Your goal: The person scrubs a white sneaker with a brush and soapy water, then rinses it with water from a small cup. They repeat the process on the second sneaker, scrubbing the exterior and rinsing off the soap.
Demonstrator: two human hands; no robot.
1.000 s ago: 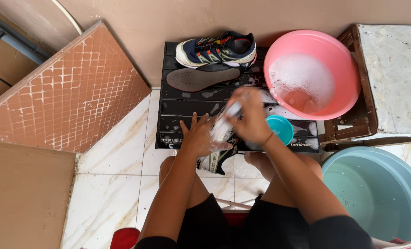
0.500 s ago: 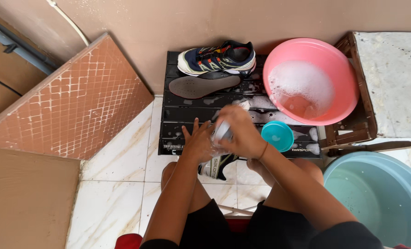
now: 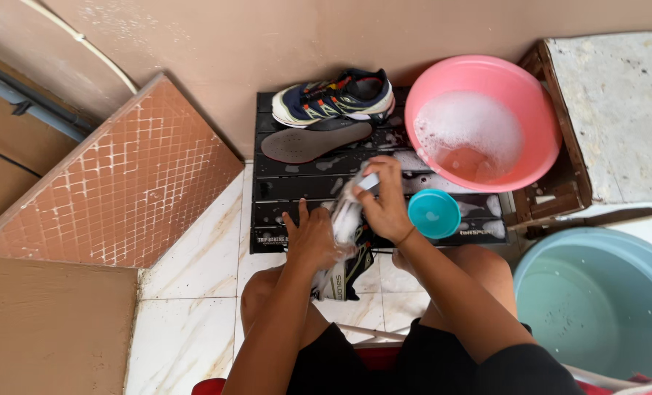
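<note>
My left hand (image 3: pixel 310 238) grips a soapy dark running shoe (image 3: pixel 344 263) that hangs over the near edge of a low black slatted table (image 3: pixel 289 179). My right hand (image 3: pixel 386 201) is closed on a small white brush (image 3: pixel 368 181) pressed against the top of that shoe. A second shoe (image 3: pixel 335 96), navy with bright accents, rests on its side at the far edge of the table. A grey insole (image 3: pixel 315 141) lies just in front of it.
A pink basin (image 3: pixel 538 110) of sudsy water sits at the table's right end, a small teal cup (image 3: pixel 433 214) beside my right hand. A large pale-blue tub (image 3: pixel 597 300) stands at lower right, a wooden crate (image 3: pixel 560 197) and stone slab behind it. A tiled panel (image 3: pixel 121 183) leans left.
My right hand has slid the brush along the shoe while my left hand kept its grip. The view has shifted slightly.
</note>
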